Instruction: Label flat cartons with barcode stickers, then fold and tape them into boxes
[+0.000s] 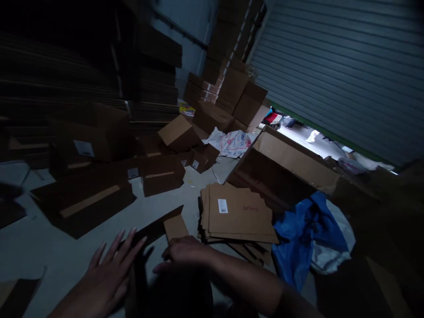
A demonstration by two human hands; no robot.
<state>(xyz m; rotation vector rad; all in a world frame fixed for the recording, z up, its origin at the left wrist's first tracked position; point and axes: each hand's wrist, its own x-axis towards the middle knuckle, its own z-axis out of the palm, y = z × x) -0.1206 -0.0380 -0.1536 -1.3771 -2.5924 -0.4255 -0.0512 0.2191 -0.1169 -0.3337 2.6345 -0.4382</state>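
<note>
In dim light my left hand (107, 271) is stretched out with fingers spread, flat against a dark cardboard piece (155, 282) low in the middle of the view. My right hand (183, 252) lies curled over the same cardboard, next to a small brown flap (175, 227) that sticks up. Whether its fingers grip the board is hidden. Just beyond the right hand lies a stack of flattened cardboard boxes (236, 214) with a white label on top.
Assembled and flat cartons (89, 132) crowd the left and back of the concrete floor (43, 243). A large open box (285, 161) and a blue plastic bag (306, 229) lie right. A roller shutter (347, 66), partly raised, lets in light.
</note>
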